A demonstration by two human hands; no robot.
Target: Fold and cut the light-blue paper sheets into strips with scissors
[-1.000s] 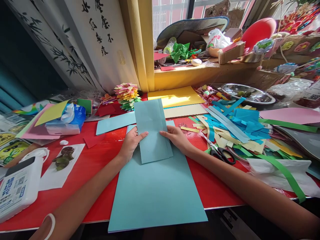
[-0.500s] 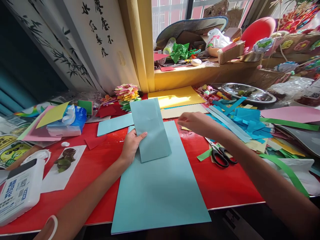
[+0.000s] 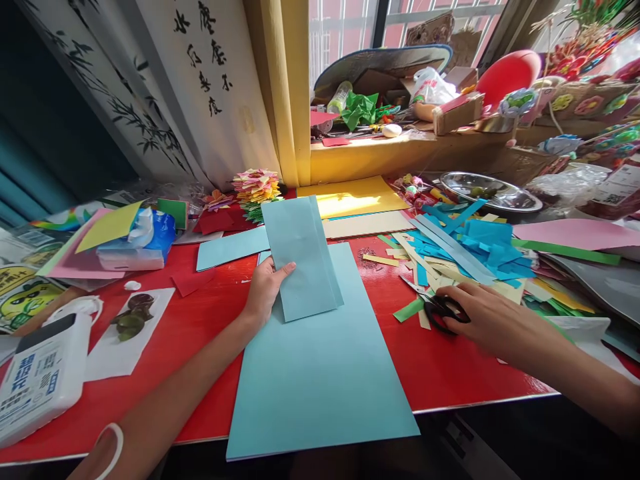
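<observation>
My left hand (image 3: 266,290) grips a folded piece of light blue paper (image 3: 305,257) at its left edge, thumb on top. The piece is tilted up above a large light blue sheet (image 3: 325,380) that lies at the table's front edge. Over on the right, my right hand (image 3: 483,313) has its fingers closed on the black handles of the scissors (image 3: 440,310). Their blades point up and left, over paper scraps. A smaller light blue strip (image 3: 233,248) lies behind my left hand.
Blue and cream paper offcuts (image 3: 493,247) pile up at the right, before a metal bowl (image 3: 490,191). Yellow card (image 3: 355,195) lies at the back. A tissue pack (image 3: 137,247), a photo of fruit (image 3: 131,330) and a white box (image 3: 43,377) stand or lie on the left.
My right hand has moved down and right from above the table to the scissors and taken hold of their handles. My left hand still holds the folded paper in nearly the same place.
</observation>
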